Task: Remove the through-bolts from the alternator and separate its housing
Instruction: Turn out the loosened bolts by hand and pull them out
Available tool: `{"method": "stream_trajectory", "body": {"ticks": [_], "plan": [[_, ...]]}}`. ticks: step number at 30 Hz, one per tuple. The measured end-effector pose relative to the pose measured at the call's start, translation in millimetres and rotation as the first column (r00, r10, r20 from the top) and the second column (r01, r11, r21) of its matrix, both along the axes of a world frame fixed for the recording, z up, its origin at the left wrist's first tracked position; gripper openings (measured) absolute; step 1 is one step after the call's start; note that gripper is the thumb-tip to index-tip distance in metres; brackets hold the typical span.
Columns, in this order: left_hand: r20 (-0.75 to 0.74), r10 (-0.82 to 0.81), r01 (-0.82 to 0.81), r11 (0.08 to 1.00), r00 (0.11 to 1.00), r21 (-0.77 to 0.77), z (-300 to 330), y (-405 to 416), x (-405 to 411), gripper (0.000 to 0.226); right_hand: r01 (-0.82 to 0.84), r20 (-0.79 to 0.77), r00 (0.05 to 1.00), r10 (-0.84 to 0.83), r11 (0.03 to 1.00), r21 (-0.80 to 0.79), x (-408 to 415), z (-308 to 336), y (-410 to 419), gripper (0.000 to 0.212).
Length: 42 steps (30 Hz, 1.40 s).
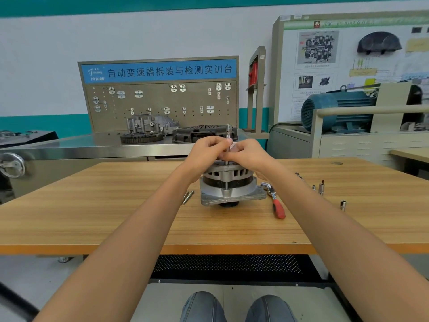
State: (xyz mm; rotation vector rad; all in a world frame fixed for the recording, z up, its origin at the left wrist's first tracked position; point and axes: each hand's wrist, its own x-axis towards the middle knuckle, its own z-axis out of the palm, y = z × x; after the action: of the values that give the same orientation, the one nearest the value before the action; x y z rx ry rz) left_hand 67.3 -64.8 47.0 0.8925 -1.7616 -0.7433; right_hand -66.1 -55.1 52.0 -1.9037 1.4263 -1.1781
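We have the grey cast-aluminium alternator (229, 184) standing on end near the middle of the pale wood-grain table (116, 205), its pulley side down and its slotted rear housing up. Both our hands meet just above its top: the left hand (209, 151) and the right hand (249, 152) have their fingers curled in and pinch a slim bright-metal through-bolt (229, 135) that stands upright, its head well clear of the fingers and its lower end hidden between them. We cannot tell whether the thread is still engaged in the housing. Judging by this, we are at the step of drawing a long bolt out by finger. Two thin steel bolts (187, 196) already lie just to the left of the alternator's flange, so part of the bolt removal looks done. To the right, close by the flange, rests a red-handled ratchet wrench (275, 201) with a socket on it, and farther right a few small loose chrome sockets (321, 188) stand apart on the table. The next move, as we judge it, calls for lifting the bolt straight up along its own axis so that it does not bind, laying it with the others, then checking for any remaining bolt before we try to part the housing halves.
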Motion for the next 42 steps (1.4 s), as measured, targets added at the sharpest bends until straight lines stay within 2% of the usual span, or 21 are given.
{"method": "stream_trajectory", "body": {"ticks": [3,6,10,14,18,30,34,39,42], "plan": [[-0.001,-0.023,0.023,1.000,1.000,0.000,-1.0,-1.2,4.2,0.014,-0.002,0.003,1.000,0.002,1.000,0.000,0.7,0.1,0.4,0.026],[-0.016,-0.033,0.033,0.999,0.999,-0.008,-2.0,-2.7,3.8,0.014,-0.014,0.014,1.000,0.014,1.000,0.001,-1.3,0.2,-0.8,0.039],[-0.014,-0.020,0.019,1.000,1.000,-0.015,-2.7,-4.1,3.1,0.013,-0.021,-0.002,1.000,0.021,1.000,0.013,-3.1,-0.4,-2.7,0.027],[-0.007,-0.004,0.004,1.000,1.000,0.003,-2.0,-5.8,3.5,0.010,0.004,-0.039,0.999,-0.004,1.000,0.000,-1.9,-0.7,-2.4,0.025],[-0.068,0.026,-0.026,1.000,0.997,-0.005,-3.5,-7.9,1.9,0.006,-0.013,-0.053,0.999,0.012,1.000,-0.020,0.1,-1.5,-0.4,0.018],[-0.090,0.066,-0.066,0.998,0.994,-0.007,-3.6,-7.3,0.1,0.007,-0.019,0.013,1.000,0.019,0.999,-0.037,0.8,-3.6,1.4,0.025],[-0.083,0.020,-0.022,1.000,0.996,-0.016,-3.0,-5.2,-1.1,0.010,-0.026,0.046,0.999,0.026,1.000,-0.013,-2.0,-1.9,-0.6,0.029],[-0.082,-0.016,0.017,1.000,0.997,0.010,-2.4,-3.1,-1.8,0.019,-0.073,0.088,0.993,0.073,0.997,0.005,-5.6,-2.7,-4.3,0.021],[-0.079,-0.013,0.013,1.000,0.997,0.003,-3.0,-2.0,1.3,0.018,-0.062,0.072,0.996,0.060,0.998,0.014,-5.2,-2.2,-3.1,0.029]]}}
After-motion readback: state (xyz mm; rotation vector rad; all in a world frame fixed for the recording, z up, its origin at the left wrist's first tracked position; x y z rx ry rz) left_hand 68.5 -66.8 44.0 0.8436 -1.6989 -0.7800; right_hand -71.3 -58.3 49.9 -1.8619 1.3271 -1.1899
